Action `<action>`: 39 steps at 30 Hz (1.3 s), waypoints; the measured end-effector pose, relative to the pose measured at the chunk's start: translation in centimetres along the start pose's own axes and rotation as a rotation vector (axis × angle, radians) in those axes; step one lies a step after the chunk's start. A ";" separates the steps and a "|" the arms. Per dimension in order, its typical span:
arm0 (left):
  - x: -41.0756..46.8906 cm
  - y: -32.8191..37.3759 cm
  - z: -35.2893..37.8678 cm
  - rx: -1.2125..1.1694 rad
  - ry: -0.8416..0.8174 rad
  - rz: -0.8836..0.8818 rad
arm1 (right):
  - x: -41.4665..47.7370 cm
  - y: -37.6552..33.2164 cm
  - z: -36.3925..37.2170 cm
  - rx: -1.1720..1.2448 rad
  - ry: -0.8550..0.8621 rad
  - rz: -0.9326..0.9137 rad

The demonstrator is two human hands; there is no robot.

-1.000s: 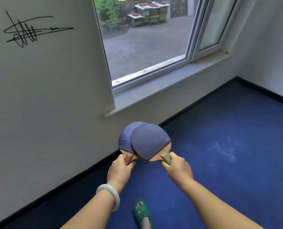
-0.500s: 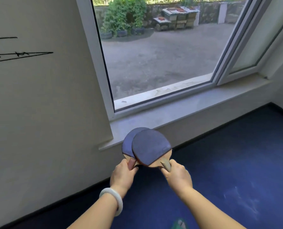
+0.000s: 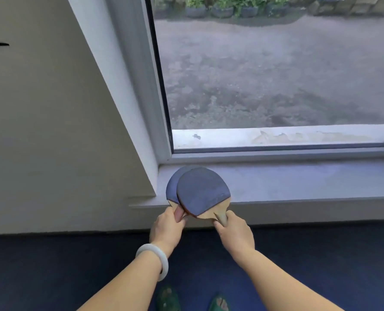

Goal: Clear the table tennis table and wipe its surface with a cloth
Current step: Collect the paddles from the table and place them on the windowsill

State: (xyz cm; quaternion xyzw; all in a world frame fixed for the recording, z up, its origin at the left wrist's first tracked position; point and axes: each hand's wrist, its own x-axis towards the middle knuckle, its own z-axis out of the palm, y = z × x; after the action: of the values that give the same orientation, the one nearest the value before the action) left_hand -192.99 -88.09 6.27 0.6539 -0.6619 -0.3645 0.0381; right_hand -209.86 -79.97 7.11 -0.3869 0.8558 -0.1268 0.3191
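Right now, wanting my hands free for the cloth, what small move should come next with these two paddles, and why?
Probably set both down flat on the windowsill and let go. The left hand grips the rear paddle by its handle, the right hand the front paddle. Their overlapping blades are over the sill's left end, with the handles past its front edge.

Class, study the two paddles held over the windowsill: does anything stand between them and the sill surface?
Nothing visible does. The left hand and right hand hold the paddles by their handles, blades over the left end of the windowsill; only the window frame stands close on the left.
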 end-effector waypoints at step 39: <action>9.7 -2.7 3.0 0.004 -0.034 -0.053 | 11.3 -2.6 6.9 -0.054 -0.076 -0.046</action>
State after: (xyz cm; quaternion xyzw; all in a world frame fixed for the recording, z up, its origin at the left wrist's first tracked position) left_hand -193.69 -95.17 -1.52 0.6651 -0.6455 -0.3753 0.0159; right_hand -209.50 -89.88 -1.97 -0.4194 0.8370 -0.0962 0.3380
